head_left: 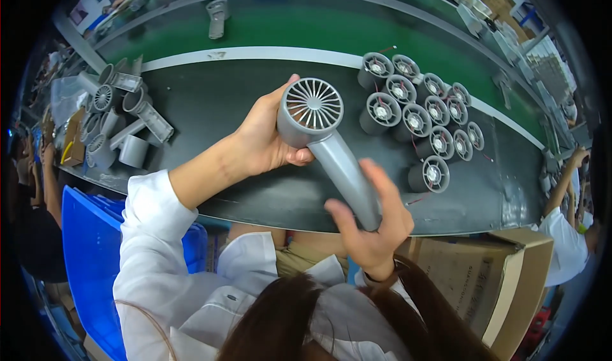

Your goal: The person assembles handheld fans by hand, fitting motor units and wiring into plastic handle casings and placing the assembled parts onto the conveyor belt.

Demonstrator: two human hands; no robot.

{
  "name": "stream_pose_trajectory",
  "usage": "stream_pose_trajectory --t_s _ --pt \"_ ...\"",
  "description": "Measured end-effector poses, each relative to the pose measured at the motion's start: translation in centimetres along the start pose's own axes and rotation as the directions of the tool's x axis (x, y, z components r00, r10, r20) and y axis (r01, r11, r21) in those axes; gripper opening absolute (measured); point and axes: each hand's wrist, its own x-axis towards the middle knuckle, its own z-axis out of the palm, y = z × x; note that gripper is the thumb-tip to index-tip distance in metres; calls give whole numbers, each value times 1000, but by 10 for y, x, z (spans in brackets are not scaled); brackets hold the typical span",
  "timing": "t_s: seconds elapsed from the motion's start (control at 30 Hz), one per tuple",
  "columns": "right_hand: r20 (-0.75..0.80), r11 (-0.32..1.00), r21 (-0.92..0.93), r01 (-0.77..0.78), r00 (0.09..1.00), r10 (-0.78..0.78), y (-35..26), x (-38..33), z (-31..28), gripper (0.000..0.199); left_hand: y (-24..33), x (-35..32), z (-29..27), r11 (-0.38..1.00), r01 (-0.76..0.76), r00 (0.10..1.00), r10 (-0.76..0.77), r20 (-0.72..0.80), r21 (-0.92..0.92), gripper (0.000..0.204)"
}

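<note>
My left hand (264, 131) is closed round the round head of a grey handheld fan housing (341, 170), which has a spoked grille facing up. Its handle slants down to the right. About the handle's lower end is my right hand (379, 224), with thumb and fingers spread on either side; the thumb tip stands apart from the handle. Whether the palm touches the handle's end cannot be made out. To the right on the dark work surface stand several grey fan cylinders (416, 120) with motors and red wires showing.
Grey housing parts (134, 115) lie heaped at the left. Behind the table runs a green conveyor belt (280, 26) carrying a grey part (217, 18). A blue bin (92, 259) sits at lower left, an open cardboard box (468, 278) at lower right. Other people are at both sides.
</note>
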Motion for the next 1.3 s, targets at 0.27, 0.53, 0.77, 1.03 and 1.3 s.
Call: stream_pose_trajectory --t_s 0.27,0.53,0.77,1.03,1.3 --pt "-13 878 295 -377 917 398 -10 -16 14 39 -44 -24 11 931 -322 945 307 110 170 64" --pt "155 731 529 -432 895 417 -19 -26 33 44 -73 -36 21 836 -482 870 493 26 264 54" --pt "196 797 534 -281 959 207 -23 -20 36 41 -79 -37 8 823 -564 825 564 20 71 57" --pt "130 910 317 -266 963 236 0 -17 14 30 -68 -41 -24 893 -388 907 414 74 -229 58" --pt "159 918 -391 67 987 -5 35 28 -4 39 -74 -55 -33 670 -582 796 584 157 461 43"
